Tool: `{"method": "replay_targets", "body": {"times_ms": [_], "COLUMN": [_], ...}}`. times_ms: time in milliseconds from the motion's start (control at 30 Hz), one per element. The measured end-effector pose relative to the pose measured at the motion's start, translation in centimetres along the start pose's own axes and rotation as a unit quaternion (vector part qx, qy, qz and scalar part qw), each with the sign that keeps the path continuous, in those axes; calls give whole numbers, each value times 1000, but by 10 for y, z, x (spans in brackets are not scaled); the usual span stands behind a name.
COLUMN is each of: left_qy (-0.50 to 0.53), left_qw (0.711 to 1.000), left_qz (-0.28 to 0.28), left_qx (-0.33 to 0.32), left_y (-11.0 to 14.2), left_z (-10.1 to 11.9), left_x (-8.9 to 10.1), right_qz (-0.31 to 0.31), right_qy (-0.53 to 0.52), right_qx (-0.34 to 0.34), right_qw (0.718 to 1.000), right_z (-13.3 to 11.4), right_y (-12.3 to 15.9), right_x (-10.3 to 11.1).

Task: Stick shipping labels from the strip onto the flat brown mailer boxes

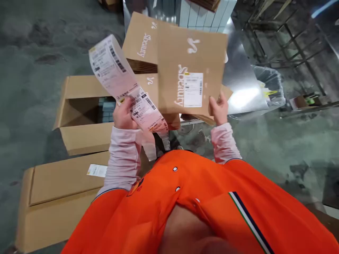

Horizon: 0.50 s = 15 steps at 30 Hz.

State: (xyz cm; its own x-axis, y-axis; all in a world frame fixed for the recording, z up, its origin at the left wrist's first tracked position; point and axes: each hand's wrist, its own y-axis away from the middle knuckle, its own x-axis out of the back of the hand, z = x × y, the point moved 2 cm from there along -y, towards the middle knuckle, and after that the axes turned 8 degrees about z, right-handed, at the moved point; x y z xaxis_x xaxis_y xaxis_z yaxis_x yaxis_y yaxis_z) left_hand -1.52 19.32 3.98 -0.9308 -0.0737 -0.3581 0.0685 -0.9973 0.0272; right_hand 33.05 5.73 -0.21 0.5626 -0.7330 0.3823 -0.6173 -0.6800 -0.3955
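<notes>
A long strip of printed shipping labels [116, 76] hangs from my left hand [124, 113], pinched between thumb and fingers, its lower end trailing toward my waist. My right hand [219, 107] grips the lower right corner of a flat brown cardboard mailer [172, 46] with white lettering. A white shipping label [193, 90] lies on the mailer's front, over part of the print. Behind and to the left of it, a stack of similar folded cardboard mailers [139, 38] rests on the metal table [242, 77].
An open cardboard box [84, 137] holding small grey-blue boxes stands on the left; a closed cardboard box [63, 204] with a label is nearer me. Pale boxes [205, 16] stand at the table's far side. A plastic-lined bin [271, 84] and a metal frame [283, 42] are at right.
</notes>
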Motion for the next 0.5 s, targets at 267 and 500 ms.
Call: {"method": "replay_targets", "body": {"times_ms": [267, 500], "left_qy": [-62, -119], "left_qw": [995, 985], "left_qz": [-75, -116], "left_qx": [22, 41], "left_y": [79, 87], "left_z": [-14, -19], "left_x": [-3, 3], "right_qz": [-269, -268], "right_qy": [-71, -247], "right_qx": [-64, -74], "right_qw": [958, 928], "right_z": [-51, -111], "right_y": [32, 103], "right_x": [-27, -101]}}
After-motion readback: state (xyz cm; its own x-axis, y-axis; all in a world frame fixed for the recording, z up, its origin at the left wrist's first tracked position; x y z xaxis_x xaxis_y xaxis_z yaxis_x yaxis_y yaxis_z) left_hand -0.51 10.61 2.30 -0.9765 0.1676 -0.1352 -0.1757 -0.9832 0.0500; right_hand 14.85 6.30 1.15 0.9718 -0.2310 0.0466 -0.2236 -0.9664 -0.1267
